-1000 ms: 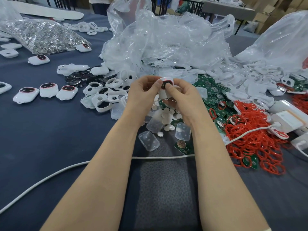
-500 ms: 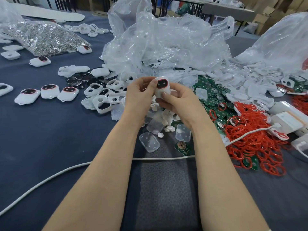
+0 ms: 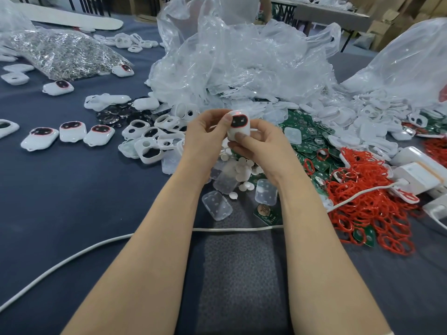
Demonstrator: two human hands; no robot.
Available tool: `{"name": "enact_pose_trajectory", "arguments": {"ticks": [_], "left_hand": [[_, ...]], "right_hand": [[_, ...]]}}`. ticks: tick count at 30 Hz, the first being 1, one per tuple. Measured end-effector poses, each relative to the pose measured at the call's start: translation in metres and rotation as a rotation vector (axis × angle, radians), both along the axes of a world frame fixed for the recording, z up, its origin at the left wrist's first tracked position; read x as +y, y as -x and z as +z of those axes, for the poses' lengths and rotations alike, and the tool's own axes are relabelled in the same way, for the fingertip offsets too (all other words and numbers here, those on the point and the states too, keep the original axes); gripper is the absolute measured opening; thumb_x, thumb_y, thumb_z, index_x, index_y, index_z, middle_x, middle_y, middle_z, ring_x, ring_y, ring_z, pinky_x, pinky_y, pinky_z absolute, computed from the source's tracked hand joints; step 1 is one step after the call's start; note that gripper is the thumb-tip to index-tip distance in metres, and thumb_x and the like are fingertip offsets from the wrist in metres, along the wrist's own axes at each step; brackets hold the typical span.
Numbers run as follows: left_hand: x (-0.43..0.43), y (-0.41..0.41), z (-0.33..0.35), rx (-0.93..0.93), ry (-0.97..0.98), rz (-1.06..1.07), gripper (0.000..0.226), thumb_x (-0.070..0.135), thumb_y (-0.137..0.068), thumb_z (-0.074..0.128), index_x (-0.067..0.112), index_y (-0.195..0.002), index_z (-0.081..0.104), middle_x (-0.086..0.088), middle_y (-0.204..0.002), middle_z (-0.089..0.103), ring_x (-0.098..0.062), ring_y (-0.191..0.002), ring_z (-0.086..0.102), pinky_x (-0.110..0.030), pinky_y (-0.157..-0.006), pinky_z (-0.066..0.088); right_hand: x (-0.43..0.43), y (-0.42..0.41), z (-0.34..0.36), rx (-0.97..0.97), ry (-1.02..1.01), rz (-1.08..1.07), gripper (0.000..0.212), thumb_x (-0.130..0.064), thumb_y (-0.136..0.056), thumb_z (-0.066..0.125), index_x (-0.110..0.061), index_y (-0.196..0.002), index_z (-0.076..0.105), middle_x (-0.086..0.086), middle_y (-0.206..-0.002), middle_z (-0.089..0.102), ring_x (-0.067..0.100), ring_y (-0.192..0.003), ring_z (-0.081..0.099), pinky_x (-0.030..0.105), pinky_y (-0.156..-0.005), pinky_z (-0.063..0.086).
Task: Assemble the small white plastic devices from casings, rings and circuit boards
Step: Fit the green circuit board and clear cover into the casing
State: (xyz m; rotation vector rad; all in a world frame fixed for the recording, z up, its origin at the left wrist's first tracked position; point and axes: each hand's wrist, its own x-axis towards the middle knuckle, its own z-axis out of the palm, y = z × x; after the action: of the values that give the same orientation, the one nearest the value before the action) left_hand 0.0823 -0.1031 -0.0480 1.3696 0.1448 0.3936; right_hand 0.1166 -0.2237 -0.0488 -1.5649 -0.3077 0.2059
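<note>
Bright, even overhead light; soft shadows; glare on plastic bags [image 3: 242, 56]; wide-angle bending at edges.

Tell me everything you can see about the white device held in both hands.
The white device is a small, rounded, glossy plastic casing, held in the air, upright, face toward the camera. A dark window edged by a red ring fills its upper half. The left hand pinches its upper left edge; the right hand grips its lower end, thumb on the front.
</note>
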Motion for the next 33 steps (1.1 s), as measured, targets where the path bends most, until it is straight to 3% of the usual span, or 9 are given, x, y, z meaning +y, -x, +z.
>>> {"name": "enact_pose_trajectory", "arguments": {"ticks": [7, 12, 17, 22, 33], "left_hand": [[0.0006, -0.0025, -0.0017, 0.001, -0.011, -0.001, 0.01, 0.013, -0.094, 0.059, 0.018, -0.09, 0.067, -0.01, -0.098, 0.07, -0.032, -0.105, 0.065, -0.042, -0.096, 0.052], [0.001, -0.0032, -0.0032, 0.001, -0.005, -0.009, 0.011, 0.012, -0.095, 0.059, 0.017, -0.09, 0.067, -0.009, -0.096, 0.069, -0.024, -0.097, 0.066, -0.032, -0.088, 0.055], [0.0016, -0.0025, -0.0023, 0.001, 0.003, -0.003, 0.012, 0.012, -0.094, 0.059, 0.019, -0.089, 0.067, -0.01, -0.098, 0.069, -0.029, -0.102, 0.065, -0.039, -0.093, 0.053], [0.001, -0.0021, -0.0019, 0.004, 0.003, 0.015, 0.011, 0.013, -0.094, 0.06, 0.019, -0.089, 0.067, -0.01, -0.1, 0.069, -0.032, -0.107, 0.064, -0.042, -0.097, 0.051], [0.0013, -0.0024, -0.0034, 0.0, -0.036, -0.001, 0.009, 0.014, -0.094, 0.06, 0.018, -0.092, 0.067, -0.003, -0.092, 0.069, -0.02, -0.095, 0.065, -0.037, -0.093, 0.053]], "right_hand": [[0.0004, 0.001, 0.0007, -0.016, 0.033, -0.012, 0.025, -0.007, -0.093, 0.058, 0.001, -0.117, 0.057, 0.016, -0.101, 0.071, 0.022, -0.09, 0.071, 0.032, -0.085, 0.057], [0.0004, 0.0002, 0.0003, -0.036, 0.057, -0.022, 0.025, -0.006, -0.093, 0.058, 0.002, -0.117, 0.057, 0.018, -0.102, 0.07, 0.022, -0.086, 0.07, 0.03, -0.082, 0.057], [-0.0002, 0.0011, 0.0, -0.018, 0.039, 0.004, 0.023, -0.006, -0.094, 0.057, -0.001, -0.117, 0.059, 0.014, -0.101, 0.071, 0.022, -0.09, 0.07, 0.032, -0.086, 0.056], [0.0011, 0.0009, 0.0003, -0.004, 0.03, 0.025, 0.027, -0.005, -0.095, 0.055, 0.001, -0.122, 0.055, 0.013, -0.101, 0.07, 0.017, -0.086, 0.07, 0.024, -0.081, 0.057], [-0.0008, -0.0024, -0.003, 0.003, 0.024, -0.004, 0.025, -0.008, -0.093, 0.059, -0.004, -0.117, 0.058, 0.01, -0.096, 0.073, 0.018, -0.086, 0.071, 0.029, -0.083, 0.056]]}}
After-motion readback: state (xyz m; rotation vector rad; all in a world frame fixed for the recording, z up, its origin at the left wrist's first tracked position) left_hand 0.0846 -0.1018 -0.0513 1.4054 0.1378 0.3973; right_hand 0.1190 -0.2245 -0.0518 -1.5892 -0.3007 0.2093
